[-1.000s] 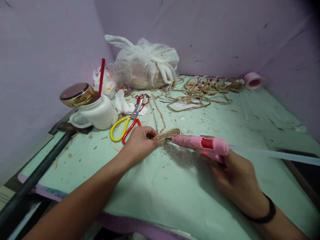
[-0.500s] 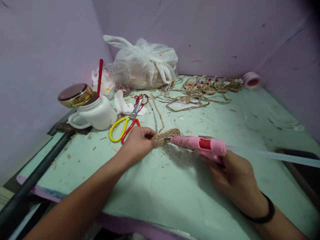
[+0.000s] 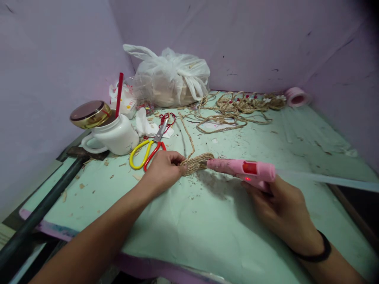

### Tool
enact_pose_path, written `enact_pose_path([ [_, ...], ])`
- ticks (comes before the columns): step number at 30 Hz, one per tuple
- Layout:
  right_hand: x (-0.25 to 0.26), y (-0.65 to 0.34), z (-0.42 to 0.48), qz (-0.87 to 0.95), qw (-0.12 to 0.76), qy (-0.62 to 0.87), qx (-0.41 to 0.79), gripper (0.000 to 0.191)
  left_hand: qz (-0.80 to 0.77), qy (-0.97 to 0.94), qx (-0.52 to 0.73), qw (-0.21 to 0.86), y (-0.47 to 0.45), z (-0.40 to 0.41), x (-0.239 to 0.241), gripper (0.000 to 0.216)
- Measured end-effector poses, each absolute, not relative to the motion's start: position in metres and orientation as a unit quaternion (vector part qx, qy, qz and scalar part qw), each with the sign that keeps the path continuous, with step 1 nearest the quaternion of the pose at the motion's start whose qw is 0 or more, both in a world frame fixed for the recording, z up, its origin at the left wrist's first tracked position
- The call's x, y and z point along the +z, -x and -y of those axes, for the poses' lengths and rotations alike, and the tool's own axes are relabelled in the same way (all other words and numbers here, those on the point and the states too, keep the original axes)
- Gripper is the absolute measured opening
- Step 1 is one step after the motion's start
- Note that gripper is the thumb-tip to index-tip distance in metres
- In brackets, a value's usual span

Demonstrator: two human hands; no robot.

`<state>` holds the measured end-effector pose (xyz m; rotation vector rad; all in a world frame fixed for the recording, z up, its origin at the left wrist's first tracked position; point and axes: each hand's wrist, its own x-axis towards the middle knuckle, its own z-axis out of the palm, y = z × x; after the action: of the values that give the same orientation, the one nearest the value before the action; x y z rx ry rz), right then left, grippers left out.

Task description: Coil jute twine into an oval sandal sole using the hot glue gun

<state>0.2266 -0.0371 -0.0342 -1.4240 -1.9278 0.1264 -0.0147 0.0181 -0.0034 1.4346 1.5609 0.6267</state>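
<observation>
My left hand (image 3: 166, 166) pinches the left end of a flat oval coil of braided twine (image 3: 197, 163) lying on the table. From the coil a loose length of the twine (image 3: 187, 132) runs away toward the back. My right hand (image 3: 281, 209) is wrapped round the handle of a pink glue gun (image 3: 239, 169) with a lit red light. The gun's nozzle is over the right part of the coil; whether it touches I cannot tell. A clear glue stick (image 3: 322, 178) sticks out behind the gun. Scissors (image 3: 151, 148) with yellow and red handles lie just beyond my left hand.
To the left stand a white mug (image 3: 114, 136) with a red stick and a gold-rimmed round case (image 3: 90, 113) on it, beside a hammer (image 3: 53, 193). Farther back are a white plastic bag (image 3: 174, 77), tangled twine (image 3: 237, 106) and a tape roll (image 3: 296, 97).
My right hand has shifted the glue gun a little to the right, its nozzle moving along the coil. My left hand keeps its hold in the same place.
</observation>
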Motion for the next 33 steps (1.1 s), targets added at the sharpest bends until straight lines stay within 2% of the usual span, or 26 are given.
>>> enact_pose_path([
  [4,-0.022,-0.23,0.026,0.619,0.44,0.632,0.154,0.02,-0.631,-0.554,0.262,0.476,0.015,-0.018,-0.004,0.015],
  [6,-0.018,-0.235,0.017,0.574,0.438,0.663,0.198,0.024,-0.621,-0.561,0.242,0.491,0.016,-0.017,-0.006,0.017],
  [9,-0.016,-0.249,0.004,0.579,0.334,0.717,0.198,0.031,-0.604,-0.626,0.179,0.459,0.017,-0.012,-0.006,0.016],
  [12,-0.01,-0.258,-0.004,0.614,0.209,0.756,0.085,0.033,-0.617,-0.696,0.133,0.341,0.017,-0.004,-0.002,0.02],
  [14,-0.002,-0.256,-0.005,0.665,0.185,0.723,-0.018,0.032,-0.628,-0.718,0.126,0.271,0.016,0.002,0.004,0.024],
  [16,0.006,-0.244,-0.003,0.743,0.229,0.626,-0.058,0.027,-0.622,-0.733,0.127,0.242,0.014,0.007,0.008,0.028],
  [18,0.009,-0.226,0.001,0.816,0.293,0.498,0.012,0.019,-0.603,-0.75,0.127,0.241,0.013,0.011,0.01,0.033],
  [20,0.005,-0.206,0.004,0.852,0.283,0.433,0.078,0.02,-0.586,-0.765,0.114,0.241,0.011,0.014,0.01,0.038],
  [24,-0.01,-0.181,0.008,0.863,0.23,0.43,0.129,0.032,-0.567,-0.789,0.081,0.223,0.007,0.016,0.005,0.037],
  [33,-0.017,-0.173,0.004,0.834,0.257,0.452,0.185,0.024,-0.554,-0.794,0.095,0.231,0.003,0.012,0.0,0.021],
])
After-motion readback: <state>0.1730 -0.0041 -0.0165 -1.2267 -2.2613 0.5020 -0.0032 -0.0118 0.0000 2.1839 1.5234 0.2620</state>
